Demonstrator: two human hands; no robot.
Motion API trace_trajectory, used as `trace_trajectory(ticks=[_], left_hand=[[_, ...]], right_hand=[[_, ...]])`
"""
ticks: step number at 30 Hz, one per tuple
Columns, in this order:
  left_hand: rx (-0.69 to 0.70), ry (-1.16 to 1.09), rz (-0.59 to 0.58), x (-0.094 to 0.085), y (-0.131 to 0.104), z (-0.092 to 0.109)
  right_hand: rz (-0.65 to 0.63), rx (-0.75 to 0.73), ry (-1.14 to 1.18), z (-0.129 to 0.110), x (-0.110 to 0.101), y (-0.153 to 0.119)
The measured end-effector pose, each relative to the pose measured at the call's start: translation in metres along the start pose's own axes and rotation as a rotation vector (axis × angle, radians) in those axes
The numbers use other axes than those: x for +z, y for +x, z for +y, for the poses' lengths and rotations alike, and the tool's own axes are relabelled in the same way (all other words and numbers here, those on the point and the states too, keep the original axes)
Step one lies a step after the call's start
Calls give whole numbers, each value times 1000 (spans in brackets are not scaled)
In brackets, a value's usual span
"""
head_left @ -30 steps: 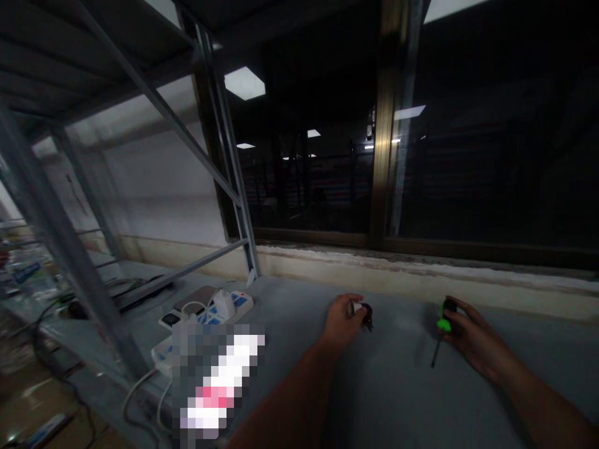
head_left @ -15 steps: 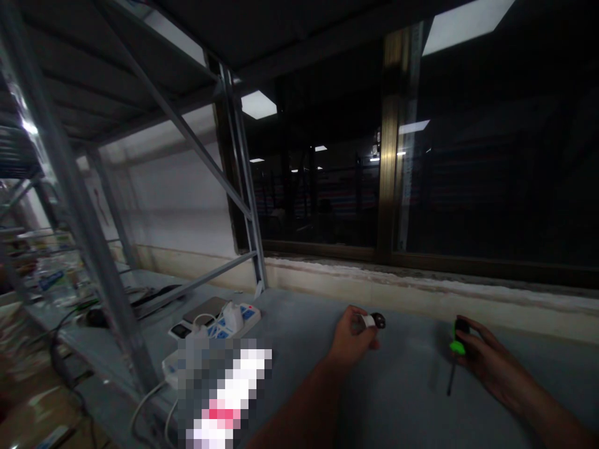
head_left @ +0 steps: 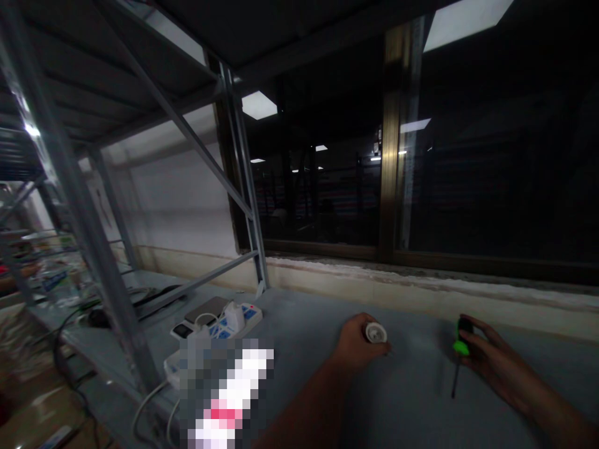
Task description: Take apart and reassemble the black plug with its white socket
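- In the head view, the left hand (head_left: 350,343) is closed around a small white round piece (head_left: 375,334), which is over the worktop (head_left: 412,405), with its open face turned to the camera.
- The right hand (head_left: 491,362) is clamped on the handle of a screwdriver (head_left: 461,348); the shaft points downward, and I cannot tell if its tip touches the worktop.
- The two hands are well apart, so the step in hand seems to be holding and looking at the piece, with the screwdriver away from it.
- For any turning of the piece, I judge that its round rim calls for a steady finger grip, and the thin shaft for careful aim.
- The piece is shaped like a shallow cup, pale and perhaps of plastic; the picture is dim, so its inner detail is unsure.
- The screwdriver has a bright green and black handle, thick against the slim, dark shaft.
- The worktop is grey and smooth; on it lies a white power strip (head_left: 254,316) with blue sockets, beside the hard metal rack (head_left: 88,249).
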State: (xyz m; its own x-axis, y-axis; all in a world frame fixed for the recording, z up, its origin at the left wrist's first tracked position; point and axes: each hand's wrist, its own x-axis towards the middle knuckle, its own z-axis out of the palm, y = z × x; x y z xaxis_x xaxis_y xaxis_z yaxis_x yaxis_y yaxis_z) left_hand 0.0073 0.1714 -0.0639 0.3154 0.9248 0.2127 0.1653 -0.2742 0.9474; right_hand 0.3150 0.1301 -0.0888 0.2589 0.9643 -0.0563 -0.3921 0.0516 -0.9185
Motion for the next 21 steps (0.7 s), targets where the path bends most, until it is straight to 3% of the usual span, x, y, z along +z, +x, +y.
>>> trace_trajectory(ticks=[8, 12, 16, 21], left_hand=[[123, 264, -197, 2, -13, 16], [148, 288, -191, 3, -16, 25], [88, 258, -171, 4, -15, 25], [28, 147, -213, 6, -16, 22]], right_hand=[[59, -68, 0, -9, 14, -13], [85, -108, -88, -10, 26, -23], [65, -128, -156, -9, 35, -31], [65, 13, 1, -15, 35, -31]])
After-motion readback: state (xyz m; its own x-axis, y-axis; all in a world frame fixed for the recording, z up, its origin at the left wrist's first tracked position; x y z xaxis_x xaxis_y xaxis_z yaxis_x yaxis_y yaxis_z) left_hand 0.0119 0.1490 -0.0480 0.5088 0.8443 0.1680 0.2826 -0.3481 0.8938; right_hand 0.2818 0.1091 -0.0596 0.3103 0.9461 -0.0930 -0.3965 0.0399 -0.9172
